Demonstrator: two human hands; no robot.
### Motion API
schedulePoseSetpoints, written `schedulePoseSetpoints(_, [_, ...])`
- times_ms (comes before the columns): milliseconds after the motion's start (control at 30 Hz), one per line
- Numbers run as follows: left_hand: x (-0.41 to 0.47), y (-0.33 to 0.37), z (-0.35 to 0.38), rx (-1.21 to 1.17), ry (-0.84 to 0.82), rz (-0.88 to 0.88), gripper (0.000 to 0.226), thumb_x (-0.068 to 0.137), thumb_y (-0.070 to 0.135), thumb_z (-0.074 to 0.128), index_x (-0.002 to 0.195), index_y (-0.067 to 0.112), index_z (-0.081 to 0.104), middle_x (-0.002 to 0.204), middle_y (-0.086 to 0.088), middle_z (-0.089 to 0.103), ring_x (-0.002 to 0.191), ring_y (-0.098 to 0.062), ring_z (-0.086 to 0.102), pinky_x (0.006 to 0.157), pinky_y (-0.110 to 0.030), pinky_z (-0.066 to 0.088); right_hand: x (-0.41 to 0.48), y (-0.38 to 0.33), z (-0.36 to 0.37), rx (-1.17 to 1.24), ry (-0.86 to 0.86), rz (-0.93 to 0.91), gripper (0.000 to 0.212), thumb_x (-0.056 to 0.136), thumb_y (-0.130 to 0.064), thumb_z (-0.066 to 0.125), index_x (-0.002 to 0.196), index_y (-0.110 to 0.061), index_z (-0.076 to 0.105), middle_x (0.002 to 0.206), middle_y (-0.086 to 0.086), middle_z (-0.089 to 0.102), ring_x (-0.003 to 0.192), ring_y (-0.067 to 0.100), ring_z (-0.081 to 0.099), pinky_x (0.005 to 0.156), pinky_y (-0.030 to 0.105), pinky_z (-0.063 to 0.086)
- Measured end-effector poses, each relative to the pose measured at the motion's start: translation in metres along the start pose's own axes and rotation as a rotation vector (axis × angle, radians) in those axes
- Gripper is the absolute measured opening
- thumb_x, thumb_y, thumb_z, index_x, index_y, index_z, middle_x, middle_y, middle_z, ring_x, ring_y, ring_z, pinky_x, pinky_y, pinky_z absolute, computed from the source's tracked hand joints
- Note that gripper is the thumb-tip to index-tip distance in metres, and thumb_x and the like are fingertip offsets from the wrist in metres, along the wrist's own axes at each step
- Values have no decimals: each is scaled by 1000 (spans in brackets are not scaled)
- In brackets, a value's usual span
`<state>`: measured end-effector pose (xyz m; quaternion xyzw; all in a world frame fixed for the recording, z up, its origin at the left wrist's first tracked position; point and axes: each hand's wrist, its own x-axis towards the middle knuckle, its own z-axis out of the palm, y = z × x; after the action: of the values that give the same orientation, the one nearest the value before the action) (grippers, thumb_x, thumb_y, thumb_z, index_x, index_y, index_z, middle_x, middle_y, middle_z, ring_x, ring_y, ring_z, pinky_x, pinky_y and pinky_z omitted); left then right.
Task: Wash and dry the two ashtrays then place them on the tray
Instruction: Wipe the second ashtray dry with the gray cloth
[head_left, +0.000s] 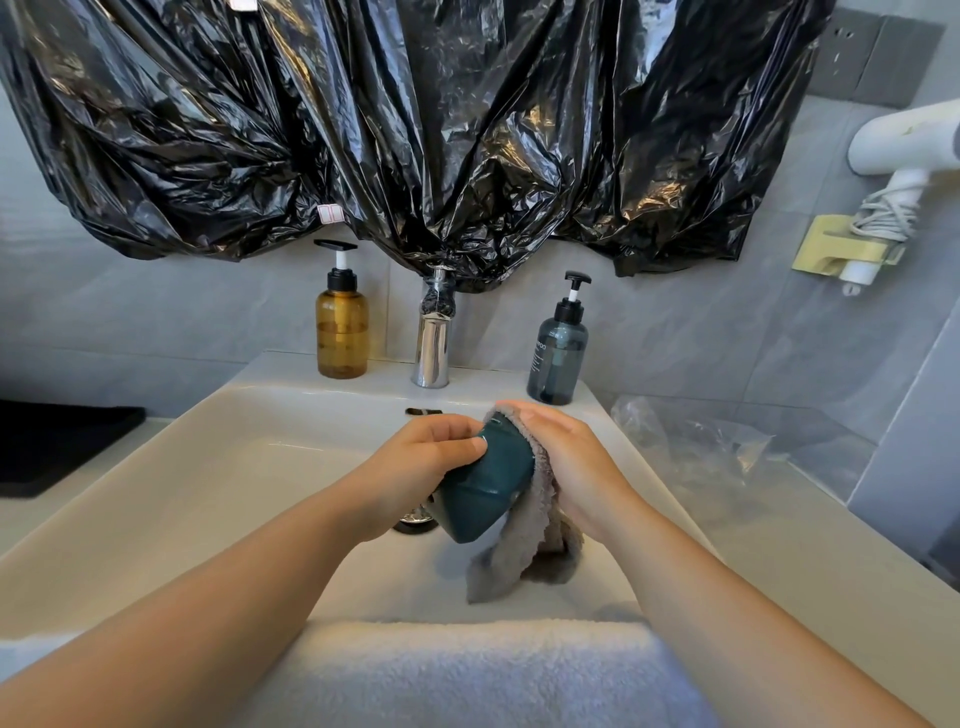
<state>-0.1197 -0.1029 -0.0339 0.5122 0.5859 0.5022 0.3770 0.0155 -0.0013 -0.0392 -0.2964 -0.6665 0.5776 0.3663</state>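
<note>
The person is holding one ashtray (488, 483) over the sink (260, 467), between the two hands. The left hand (431, 457) is gripping it at the rim, with the thumb on the outer wall and the fingers curled around the edge. The right hand (566, 457) is holding a grey cloth (524, 551) against the opposite side, with its fingers curved over the cloth. The loose end of the cloth is hanging below this hand. This is probably the drying step. No second ashtray is showing. A dark mat (62, 441) is lying well to the left of the left hand, but whether it is the tray cannot be told.

The ashtray is looking hard and glossy, like ceramic or glass. It is probably rather heavy, slippery when wet, and likely to chip if it is dropping on the sink. The rim seems the best place for taking hold, with the cloth supporting the other wall.

Below the hands the basin is giving open room. Beyond them the tap (432, 338) is standing near, with an amber bottle (342, 332) to its left and a blue bottle (557, 358) just behind the right hand. These are limiting forward movement. A towel (467, 670) is covering the sink edge nearest the person. A clear bag (691, 436) is lying on the desk (831, 545), right of the right hand.
</note>
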Motion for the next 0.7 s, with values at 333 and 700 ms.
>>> schedulePoseSetpoints(333, [1, 1, 0, 77, 112, -41, 21, 98, 19, 50, 96, 10, 69, 96, -15, 69, 91, -26, 61, 85, -37, 46, -5, -3, 4, -290, 6, -114, 33, 104, -24, 42, 130, -22, 62, 132, -6, 62, 122, 11, 54, 105, 27, 45])
schedulePoseSetpoints(700, [-2, 3, -1, 136, 168, 7, 23, 100, 16, 46, 92, 16, 68, 98, -13, 69, 92, -27, 60, 82, -36, 45, -6, 0, 6, -449, -51, -272, 35, 103, -24, 43, 135, -26, 58, 135, -16, 56, 124, -1, 47, 101, 9, 34])
